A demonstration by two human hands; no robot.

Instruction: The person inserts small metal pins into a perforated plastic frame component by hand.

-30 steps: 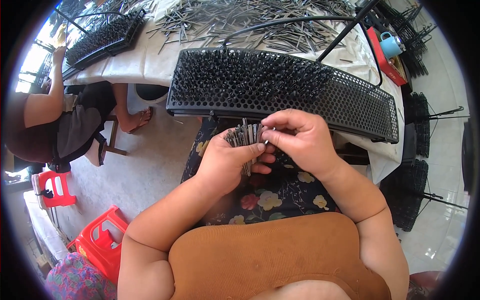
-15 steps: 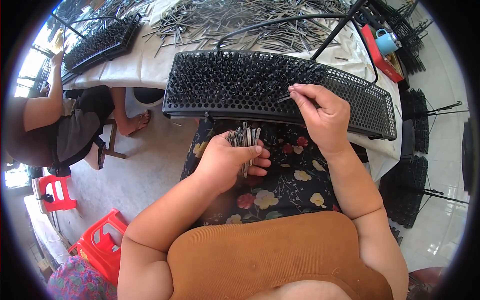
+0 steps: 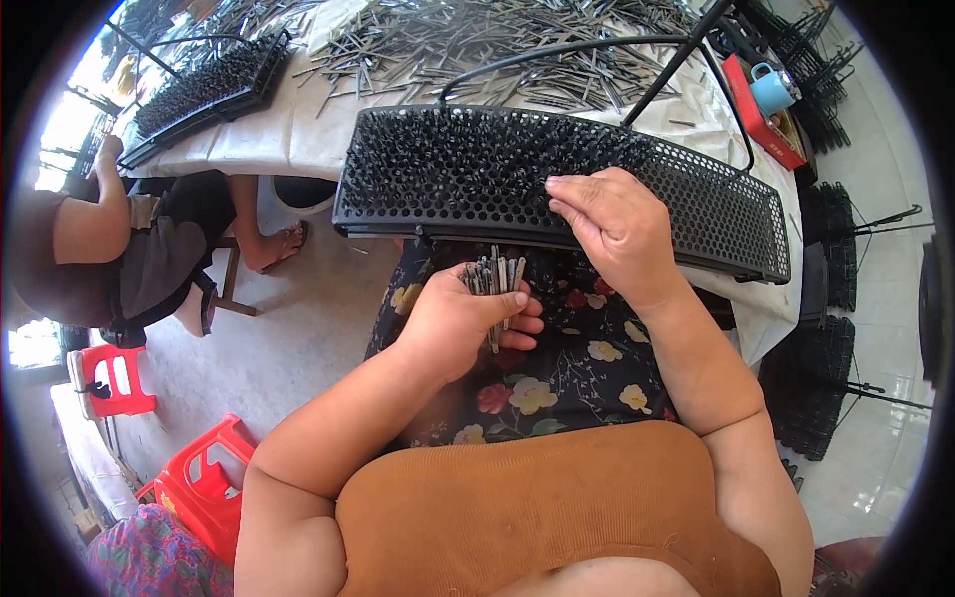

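above grey floor [image 3: 288,363], white cloth [image 3: 261,139] bears strips [image 3: 448,55]; left hand [image 3: 438,316] holds a bundle [image 3: 494,279], right hand [image 3: 624,221]: grip unclear

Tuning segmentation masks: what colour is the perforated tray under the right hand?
The perforated tray is black, clearest in the head view, towards its right end.

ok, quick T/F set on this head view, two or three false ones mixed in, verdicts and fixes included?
1. The left hand holds a bundle of thin strips. True.
2. The right hand has its fingertips at the black perforated rack. True.
3. The rack is as densely filled at its right end as at its left. False: bare holes show at the right end.
4. Loose strips lie scattered on the pale cloth beyond the rack. True.
5. The blue mug is on the person's left. False: it is on the right, at the red box.
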